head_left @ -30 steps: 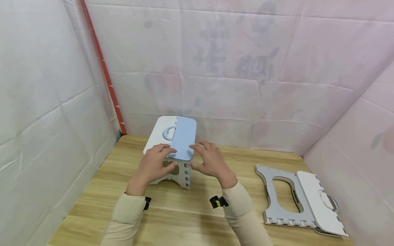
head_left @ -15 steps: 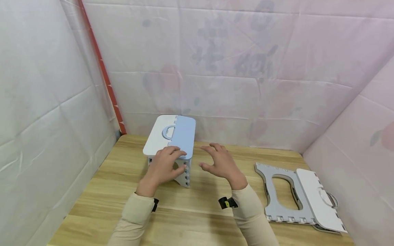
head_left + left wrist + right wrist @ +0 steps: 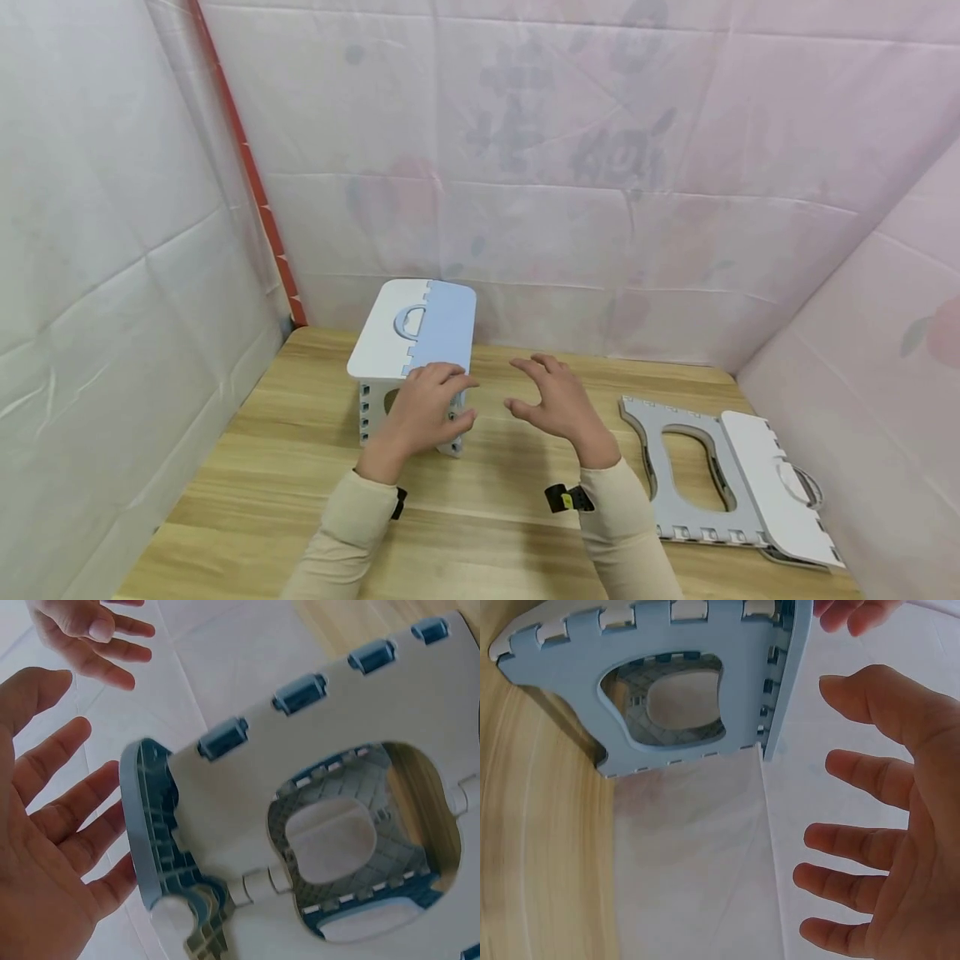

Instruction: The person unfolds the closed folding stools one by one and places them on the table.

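Note:
A folding stool (image 3: 444, 325) with a white and light-blue top stands unfolded on its legs toward the back left of the table. A blue carry handle (image 3: 408, 322) lies at the middle of its top. My left hand (image 3: 429, 408), fingers spread, overlaps the stool's near right corner in the head view. In the left wrist view its fingertips (image 3: 112, 776) are right at the edge of the stool top. To the right of the stool, my right hand (image 3: 558, 402) hovers apart from it with fingers loosely bent and nothing in them.
A second folding stool (image 3: 780, 487), grey and white, lies folded flat at the table's right side. White printed sheets (image 3: 540, 167) wall the wooden table (image 3: 480, 533) at the back and both sides. A red strip (image 3: 255, 179) runs down the back left corner.
Both hands have shifted to the right. My right hand has moved away from the stool's right edge, while my left hand has slid across the near end of its top. The stool has stayed put.

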### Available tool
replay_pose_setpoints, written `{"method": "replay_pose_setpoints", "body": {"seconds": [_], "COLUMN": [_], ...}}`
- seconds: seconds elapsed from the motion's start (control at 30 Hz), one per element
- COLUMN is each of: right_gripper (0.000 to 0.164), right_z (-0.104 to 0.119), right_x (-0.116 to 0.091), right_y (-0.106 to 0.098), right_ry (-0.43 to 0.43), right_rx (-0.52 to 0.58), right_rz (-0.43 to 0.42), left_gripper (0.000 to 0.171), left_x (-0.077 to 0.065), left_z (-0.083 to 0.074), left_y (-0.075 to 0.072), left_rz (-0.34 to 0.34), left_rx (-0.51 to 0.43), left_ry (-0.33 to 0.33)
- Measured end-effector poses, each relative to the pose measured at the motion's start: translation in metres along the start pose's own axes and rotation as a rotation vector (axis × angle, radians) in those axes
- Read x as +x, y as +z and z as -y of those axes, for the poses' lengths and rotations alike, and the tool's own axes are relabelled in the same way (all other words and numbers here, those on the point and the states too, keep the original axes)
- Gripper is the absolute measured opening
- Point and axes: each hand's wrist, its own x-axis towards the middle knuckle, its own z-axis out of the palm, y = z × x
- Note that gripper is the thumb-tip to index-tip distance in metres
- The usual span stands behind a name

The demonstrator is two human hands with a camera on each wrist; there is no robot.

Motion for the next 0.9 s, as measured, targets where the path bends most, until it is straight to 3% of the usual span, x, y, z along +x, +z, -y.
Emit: {"method": "replay_pose_setpoints", "body": {"seconds": [0.23, 0.6, 0.9], "right_gripper": [0.058, 0.059, 0.057], "right_z": [-0.012, -0.033, -0.042], "right_x": [-0.006, -0.021, -0.031], "right_y": [-0.001, -0.003, -0.009], "right_ry": [0.014, 0.043, 0.114], "right_rx": [0.003, 0.013, -0.066], "right_rz": [-0.007, -0.038, 0.029], "left_gripper": [0.028, 0.029, 0.032], "left_x": [0.003, 0.008, 0.012], "left_z": [-0.011, -0.028, -0.039], "left_y": [0.012, 0.022, 0.032], "left_rz": [-0.004, 0.038, 0.095], "left_rx": [-0.008, 0.113, 0.125], "left_ry": [0.028, 0.083, 0.09]}}
